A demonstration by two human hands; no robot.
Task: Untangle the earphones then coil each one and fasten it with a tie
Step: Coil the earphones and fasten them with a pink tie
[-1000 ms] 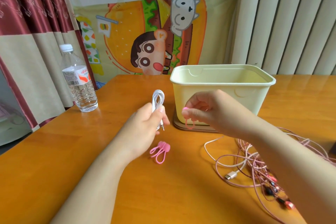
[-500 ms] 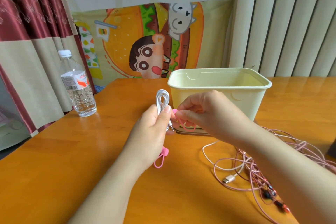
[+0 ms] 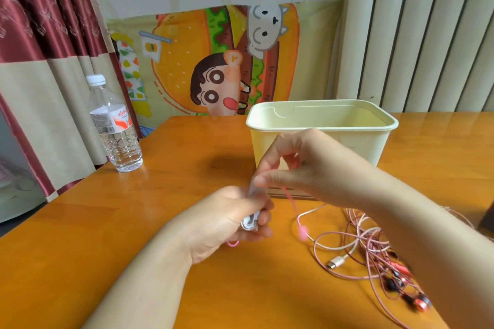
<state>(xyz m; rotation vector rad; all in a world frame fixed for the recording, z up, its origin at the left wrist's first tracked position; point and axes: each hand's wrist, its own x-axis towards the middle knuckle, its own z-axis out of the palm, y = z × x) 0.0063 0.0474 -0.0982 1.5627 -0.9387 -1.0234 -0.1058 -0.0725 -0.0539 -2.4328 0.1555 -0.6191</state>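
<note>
Earphone coil [image 3: 250, 218], white, sits bunched in left hand [image 3: 224, 218], fingers curled round it, long axis pointing up toward right hand [image 3: 310, 165] just above. That hand pinches pink tie [image 3: 302, 231], which dangles right of the bunch. Pink tangle [image 3: 374, 246] lies on orange table [image 3: 160, 208], right side, near cream bin [image 3: 374, 147] — curtains behind.

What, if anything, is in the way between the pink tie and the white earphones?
Nothing visible. The right hand pinches the thin pink rubbery tie right beside the coiled white earphone cable gripped in the left hand. The tangled pink cables lie apart on the orange wooden table.
</note>
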